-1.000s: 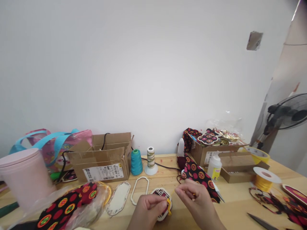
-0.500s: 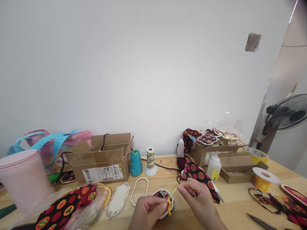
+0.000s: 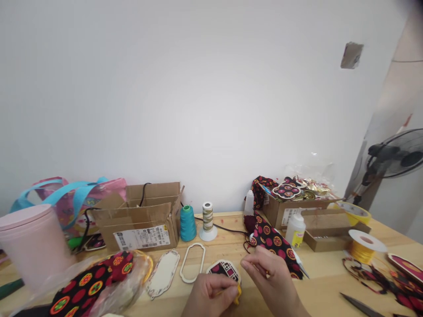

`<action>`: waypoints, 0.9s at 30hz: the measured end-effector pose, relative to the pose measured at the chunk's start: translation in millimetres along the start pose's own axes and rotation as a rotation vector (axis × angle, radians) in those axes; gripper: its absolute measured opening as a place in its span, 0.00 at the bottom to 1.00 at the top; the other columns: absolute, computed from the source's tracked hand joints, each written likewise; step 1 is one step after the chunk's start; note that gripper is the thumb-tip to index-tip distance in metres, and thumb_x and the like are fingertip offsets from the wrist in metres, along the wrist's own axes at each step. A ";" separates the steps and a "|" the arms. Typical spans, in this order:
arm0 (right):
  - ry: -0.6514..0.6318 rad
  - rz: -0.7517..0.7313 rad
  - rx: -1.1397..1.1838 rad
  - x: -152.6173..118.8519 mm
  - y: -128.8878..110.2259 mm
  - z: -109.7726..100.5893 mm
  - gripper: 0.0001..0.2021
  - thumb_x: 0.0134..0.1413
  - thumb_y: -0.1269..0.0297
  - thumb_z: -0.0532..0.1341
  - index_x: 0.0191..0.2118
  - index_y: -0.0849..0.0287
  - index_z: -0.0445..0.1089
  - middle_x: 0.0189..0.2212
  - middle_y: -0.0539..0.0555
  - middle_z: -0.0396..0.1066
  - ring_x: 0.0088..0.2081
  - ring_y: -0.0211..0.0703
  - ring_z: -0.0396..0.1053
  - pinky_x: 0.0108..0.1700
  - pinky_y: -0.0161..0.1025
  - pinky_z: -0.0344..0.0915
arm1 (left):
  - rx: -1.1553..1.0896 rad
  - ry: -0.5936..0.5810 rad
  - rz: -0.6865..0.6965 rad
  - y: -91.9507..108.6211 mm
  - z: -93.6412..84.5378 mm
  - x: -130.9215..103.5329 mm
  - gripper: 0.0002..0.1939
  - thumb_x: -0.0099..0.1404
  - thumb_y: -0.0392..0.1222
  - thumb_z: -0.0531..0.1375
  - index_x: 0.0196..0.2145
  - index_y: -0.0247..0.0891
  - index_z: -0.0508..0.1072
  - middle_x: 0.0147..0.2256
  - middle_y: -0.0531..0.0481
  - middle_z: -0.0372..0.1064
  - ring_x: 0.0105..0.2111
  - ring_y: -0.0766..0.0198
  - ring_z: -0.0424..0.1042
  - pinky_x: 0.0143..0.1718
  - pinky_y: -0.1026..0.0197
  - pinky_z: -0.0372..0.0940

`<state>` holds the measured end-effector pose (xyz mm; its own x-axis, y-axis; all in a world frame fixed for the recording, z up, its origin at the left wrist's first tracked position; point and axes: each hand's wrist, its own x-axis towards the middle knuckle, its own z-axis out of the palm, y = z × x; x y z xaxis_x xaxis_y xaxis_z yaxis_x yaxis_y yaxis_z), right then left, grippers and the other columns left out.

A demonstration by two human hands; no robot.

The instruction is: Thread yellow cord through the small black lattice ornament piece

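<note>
My left hand (image 3: 213,294) is closed in a pinch on a yellow cord (image 3: 237,294), whose bunched end shows at the fingertips. Just behind these fingers lies a pale-rimmed ornament (image 3: 227,267) with dark red patterned fabric and a lattice; its lower part is hidden by the hand. My right hand (image 3: 271,276) is close by on the right, thumb and fingers pressed together. Whether a strand lies in that pinch is too small to make out. Left of my hands are a rounded pale frame (image 3: 181,269) and a scalloped pale plate (image 3: 163,274).
A teal thread cone (image 3: 188,224) and a gold thread spool (image 3: 207,220) stand by a cardboard box (image 3: 142,215). Toward the right are a glue bottle (image 3: 295,230), patterned fabric (image 3: 276,240), a yellow cord spool (image 3: 362,251) and a dark pointed blade (image 3: 358,304).
A yellow strand stretched between my two hands before; now none shows between them. My left hand has shifted slightly right and down, uncovering more of the ornament's lattice.
</note>
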<state>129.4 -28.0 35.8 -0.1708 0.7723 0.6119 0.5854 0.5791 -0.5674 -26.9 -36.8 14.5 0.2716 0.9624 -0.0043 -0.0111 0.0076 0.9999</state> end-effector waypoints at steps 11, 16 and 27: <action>-0.025 0.043 0.003 3.9 7.9 -3.1 0.11 0.51 0.64 0.52 0.22 0.59 0.65 0.21 0.50 0.59 0.26 0.38 0.59 0.28 0.34 0.57 | -0.138 0.027 -0.057 7.2 1.2 -3.0 0.17 0.43 0.51 0.62 0.25 0.33 0.77 0.19 0.47 0.72 0.21 0.64 0.67 0.24 0.65 0.61; -0.035 0.027 0.102 6.3 8.4 -2.6 0.09 0.50 0.64 0.53 0.23 0.58 0.64 0.29 0.52 0.61 0.35 0.42 0.60 0.42 0.40 0.57 | -0.198 0.086 -0.032 7.8 -3.3 -1.8 0.16 0.44 0.48 0.63 0.26 0.33 0.77 0.20 0.47 0.73 0.21 0.64 0.68 0.23 0.65 0.63; -0.150 -0.045 0.298 -1.7 -5.0 3.9 0.08 0.49 0.66 0.56 0.37 0.56 0.66 0.34 0.54 0.68 0.39 0.42 0.64 0.41 0.35 0.60 | -0.171 0.089 0.007 10.9 -1.0 -4.8 0.12 0.44 0.45 0.63 0.23 0.33 0.77 0.18 0.49 0.72 0.20 0.66 0.66 0.21 0.67 0.60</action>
<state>123.6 -31.2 35.5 -0.3189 0.7614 0.5645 0.3208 0.6471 -0.6916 -29.3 -41.1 25.4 0.1845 0.9828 -0.0060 -0.1783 0.0395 0.9832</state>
